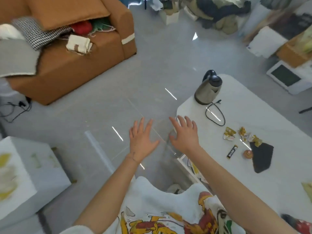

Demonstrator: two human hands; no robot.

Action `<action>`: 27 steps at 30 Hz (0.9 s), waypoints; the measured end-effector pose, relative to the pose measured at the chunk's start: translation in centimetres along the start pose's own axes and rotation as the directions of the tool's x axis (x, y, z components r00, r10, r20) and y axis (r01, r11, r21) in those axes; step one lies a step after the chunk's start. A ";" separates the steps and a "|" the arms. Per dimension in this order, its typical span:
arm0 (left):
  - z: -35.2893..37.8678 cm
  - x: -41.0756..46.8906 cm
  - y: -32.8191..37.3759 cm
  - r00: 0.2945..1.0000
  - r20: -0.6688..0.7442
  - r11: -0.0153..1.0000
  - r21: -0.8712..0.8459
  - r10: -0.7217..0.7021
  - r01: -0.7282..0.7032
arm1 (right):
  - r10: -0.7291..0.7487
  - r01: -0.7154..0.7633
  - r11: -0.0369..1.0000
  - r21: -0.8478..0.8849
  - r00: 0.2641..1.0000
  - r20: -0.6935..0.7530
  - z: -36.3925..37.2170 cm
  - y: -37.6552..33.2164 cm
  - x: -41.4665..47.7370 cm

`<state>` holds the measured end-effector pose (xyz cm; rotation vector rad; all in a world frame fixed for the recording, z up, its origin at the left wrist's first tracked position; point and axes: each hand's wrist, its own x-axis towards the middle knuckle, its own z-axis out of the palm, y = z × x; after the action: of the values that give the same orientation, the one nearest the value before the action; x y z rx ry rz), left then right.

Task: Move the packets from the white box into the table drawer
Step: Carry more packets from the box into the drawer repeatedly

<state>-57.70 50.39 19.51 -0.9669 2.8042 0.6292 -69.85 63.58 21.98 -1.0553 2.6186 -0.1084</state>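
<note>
My left hand (141,139) and my right hand (184,133) are both held out flat over the floor, fingers spread, holding nothing. The right hand hovers at the left edge of the white table (253,115). Below that edge a drawer (190,168) stands pulled out, with some paper items inside. On the table lie several crumpled gold packets (229,133), a small black bar packet (232,151) and a round orange packet (247,154). A white box (22,176) stands on the floor at the lower left; yellow items show blurred on its top.
A steel kettle (208,89) with a black cord (215,114) stands at the table's far end. A black cloth (262,157) lies by the packets. A brown sofa (76,53) piled with fabric fills the upper left. Boxes and clutter line the far right.
</note>
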 end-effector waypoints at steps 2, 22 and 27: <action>-1.9 -0.3 -4.3 0.997 -0.035 0.997 -0.025 -0.069 0.068 | -0.070 0.070 0.997 -0.023 0.998 -0.002 0.1 -4.7 1.9; -13.8 -8.2 -38.3 0.722 -0.177 0.726 -0.365 -0.668 0.583 | -0.590 0.611 0.781 -0.128 0.790 0.167 4.9 -43.7 11.8; -14.2 -9.9 -43.5 0.595 -0.166 0.603 -0.416 -0.786 0.680 | -0.685 0.726 0.677 -0.121 0.682 0.256 7.0 -51.1 13.8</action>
<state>-22.87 19.08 19.52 -2.3331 2.1598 0.8241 -43.04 17.36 21.22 -2.0128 1.9244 0.1063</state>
